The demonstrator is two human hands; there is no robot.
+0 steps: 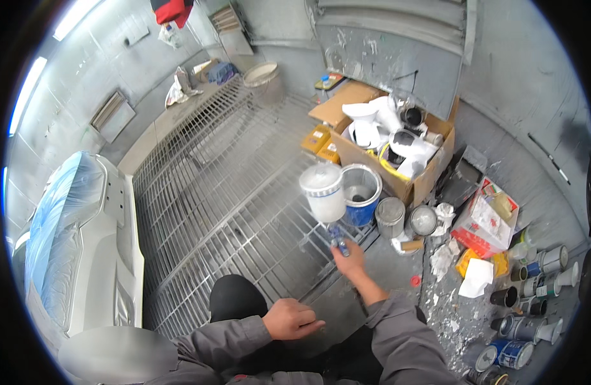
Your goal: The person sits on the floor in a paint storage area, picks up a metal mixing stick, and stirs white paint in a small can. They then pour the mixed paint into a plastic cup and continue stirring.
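Right hand (348,260): fingers clamped on blue spray gun w/ translucent white plastic cup (323,192), just beside open blue paint bucket (361,192). Left hand (291,319): loosely curled, holding nothing.

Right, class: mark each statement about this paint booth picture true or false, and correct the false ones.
1. The right hand holds a spray gun with a whitish cup on top. True.
2. The left hand grips a paint tin. False: it holds nothing and rests near the knee.
3. A blue bucket stands beside the spray gun's cup. True.
4. The cardboard box is empty. False: it is full of white containers and other items.
5. The floor under the gun is carpet. False: it is a metal grate.
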